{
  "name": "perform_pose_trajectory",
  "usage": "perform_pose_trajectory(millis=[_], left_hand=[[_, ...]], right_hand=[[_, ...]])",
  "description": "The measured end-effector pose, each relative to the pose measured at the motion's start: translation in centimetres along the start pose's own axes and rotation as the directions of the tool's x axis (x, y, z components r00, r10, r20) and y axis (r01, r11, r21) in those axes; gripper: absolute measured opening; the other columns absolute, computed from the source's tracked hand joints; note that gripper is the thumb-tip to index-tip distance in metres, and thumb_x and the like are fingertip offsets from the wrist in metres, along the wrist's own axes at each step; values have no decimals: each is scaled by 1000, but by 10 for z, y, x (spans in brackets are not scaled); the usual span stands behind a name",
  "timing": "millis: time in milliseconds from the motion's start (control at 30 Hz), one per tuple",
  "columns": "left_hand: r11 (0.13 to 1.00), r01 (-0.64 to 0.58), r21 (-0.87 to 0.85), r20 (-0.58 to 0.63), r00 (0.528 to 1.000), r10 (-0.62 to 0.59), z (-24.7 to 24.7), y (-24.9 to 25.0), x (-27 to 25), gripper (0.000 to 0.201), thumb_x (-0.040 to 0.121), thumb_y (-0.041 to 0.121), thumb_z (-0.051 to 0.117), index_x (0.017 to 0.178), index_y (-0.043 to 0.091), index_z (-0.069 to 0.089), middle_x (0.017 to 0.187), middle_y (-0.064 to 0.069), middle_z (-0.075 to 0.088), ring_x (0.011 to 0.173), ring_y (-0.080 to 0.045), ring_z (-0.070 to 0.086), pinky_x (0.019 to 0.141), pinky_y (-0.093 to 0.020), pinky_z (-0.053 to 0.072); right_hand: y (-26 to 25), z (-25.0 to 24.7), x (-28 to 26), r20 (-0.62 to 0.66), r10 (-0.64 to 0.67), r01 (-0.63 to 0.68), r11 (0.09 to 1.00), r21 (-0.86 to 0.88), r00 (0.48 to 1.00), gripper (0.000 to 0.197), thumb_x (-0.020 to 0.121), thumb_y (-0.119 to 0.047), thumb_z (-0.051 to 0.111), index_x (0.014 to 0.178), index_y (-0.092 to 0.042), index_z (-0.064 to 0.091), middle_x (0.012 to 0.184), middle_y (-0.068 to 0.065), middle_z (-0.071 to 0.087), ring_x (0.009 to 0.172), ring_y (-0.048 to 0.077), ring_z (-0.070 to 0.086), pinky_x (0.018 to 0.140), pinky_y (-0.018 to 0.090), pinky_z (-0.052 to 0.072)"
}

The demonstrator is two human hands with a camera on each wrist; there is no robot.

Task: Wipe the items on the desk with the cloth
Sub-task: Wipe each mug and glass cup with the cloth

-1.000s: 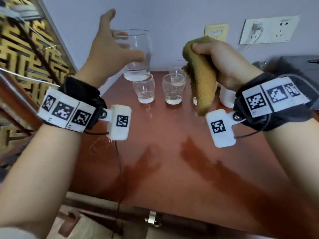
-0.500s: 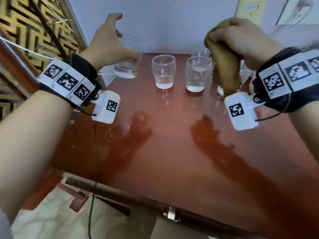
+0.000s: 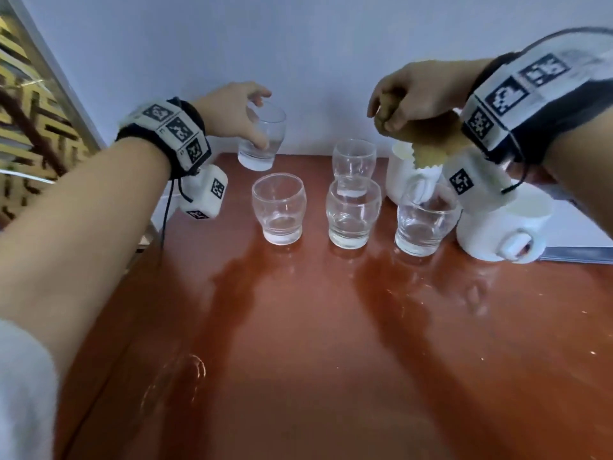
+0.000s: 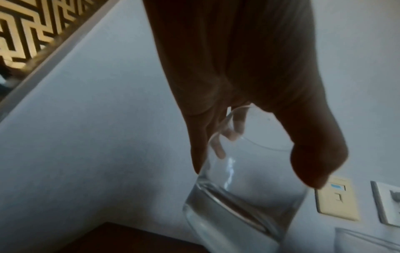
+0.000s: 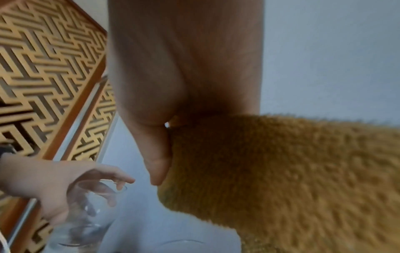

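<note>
The left hand (image 3: 232,111) holds a clear round drinking glass (image 3: 262,137) at the far left corner of the reddish-brown wooden counter (image 3: 298,327), fingers (image 4: 218,147) on one side and thumb on the other; whether its base touches the counter cannot be told. It looks empty, only its thick base pale. The right hand (image 3: 418,91) is raised over the right side, fingers clamped on a mustard-yellow fluffy cloth (image 3: 428,141) that hangs down in front of the mugs.

Four more clear glasses stand on the counter, all apparently empty: a front row of three (image 3: 280,210) (image 3: 352,215) (image 3: 426,224) and one (image 3: 353,167) behind the middle one. Two white ceramic mugs sit to the right, one (image 3: 504,227) near the front, one (image 3: 403,180) behind.

Only the left wrist view shows a beige wall plate (image 4: 335,198) behind the held glass. The right wrist view shows the cloth's (image 5: 292,179) pile and a gold lattice panel (image 5: 49,71).
</note>
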State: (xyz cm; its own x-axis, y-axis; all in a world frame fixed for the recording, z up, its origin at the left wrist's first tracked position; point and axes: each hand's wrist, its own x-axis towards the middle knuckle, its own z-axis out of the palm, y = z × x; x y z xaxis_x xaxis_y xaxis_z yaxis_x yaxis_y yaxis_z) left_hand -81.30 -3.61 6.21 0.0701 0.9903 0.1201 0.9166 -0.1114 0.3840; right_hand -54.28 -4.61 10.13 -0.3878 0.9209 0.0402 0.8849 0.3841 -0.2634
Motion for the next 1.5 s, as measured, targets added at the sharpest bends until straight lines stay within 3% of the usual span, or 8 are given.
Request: perform_pose_trajectory(millis=[233, 500, 700, 933, 1133, 1267, 1400, 1500], left_hand=[[999, -33, -2, 165, 986, 33, 26, -1, 34, 93, 48, 36, 79, 135, 22, 48, 123, 8, 49, 114, -11, 46, 95, -26, 34], [996, -94, -9, 232, 968, 93, 53, -11, 50, 75, 72, 18, 82, 136, 16, 43, 128, 3, 46, 108, -9, 43, 88, -20, 29], [997, -66, -29, 311, 948, 72, 40, -12, 32, 82, 82, 20, 74, 149, 19, 26, 151, 0, 33, 136, -17, 35, 106, -26, 28], [984, -74, -161, -31, 997, 70, -2, 18, -9, 41, 90, 15, 64, 129, 16, 54, 130, -4, 54, 118, -19, 52, 89, -27, 37], [977, -213, -27, -64, 975, 211, -4, 64, -52, 28, 88, 17, 64, 115, 24, 61, 127, 0, 53, 119, -15, 48, 90, -25, 31], [966, -252, 55, -52, 965, 255, 7, 84, -73, 30, 88, 16, 63, 118, 19, 61, 124, -3, 49, 120, -17, 46, 88, -21, 28], [978, -187, 88, -64, 979, 193, 10, 85, -84, 28, 88, 20, 63, 117, 19, 62, 125, -4, 50, 120, -19, 46, 88, -23, 28], [994, -100, 37, -128, 986, 104, 8, 74, -86, 26, 88, 17, 63, 113, 17, 64, 126, -6, 54, 119, -21, 48, 88, -25, 31]], right_hand=[[3, 2, 38, 42, 50, -40, 977, -211, 998, 25, 84, -5, 55, 103, -19, 62, 97, 3, 59, 88, 22, 49, 73, 30, 35], [12, 11, 49, 33, 23, -18, 989, -149, 999, 24, 85, -12, 61, 106, -23, 60, 102, 0, 57, 92, 18, 48, 77, 29, 36], [15, 0, 26, -179, -5, 2, 1000, -17, 984, 33, 84, -20, 62, 117, -22, 58, 110, 1, 55, 96, 18, 46, 83, 31, 41], [4, -20, -43, -400, -57, 160, 961, 228, 915, 34, 91, -25, 55, 124, -18, 51, 106, -6, 54, 91, 11, 53, 72, 23, 45], [-6, -7, -109, -214, -51, 128, 923, 362, 976, 30, 92, -34, 55, 119, -21, 55, 106, -6, 62, 90, 7, 60, 75, 16, 47], [-3, 15, -139, -13, -50, 51, 917, 395, 999, 26, 91, -34, 57, 114, -20, 57, 104, -4, 65, 96, 10, 62, 85, 25, 50], [1, 46, -156, 199, -25, -37, 951, 306, 980, 12, 92, -33, 56, 102, -29, 51, 88, -16, 57, 83, 3, 56, 63, 9, 43], [7, 71, -153, 287, -2, -54, 981, 188, 958, 27, 92, -34, 56, 115, -21, 51, 108, -5, 59, 103, 13, 54, 81, 22, 39]])
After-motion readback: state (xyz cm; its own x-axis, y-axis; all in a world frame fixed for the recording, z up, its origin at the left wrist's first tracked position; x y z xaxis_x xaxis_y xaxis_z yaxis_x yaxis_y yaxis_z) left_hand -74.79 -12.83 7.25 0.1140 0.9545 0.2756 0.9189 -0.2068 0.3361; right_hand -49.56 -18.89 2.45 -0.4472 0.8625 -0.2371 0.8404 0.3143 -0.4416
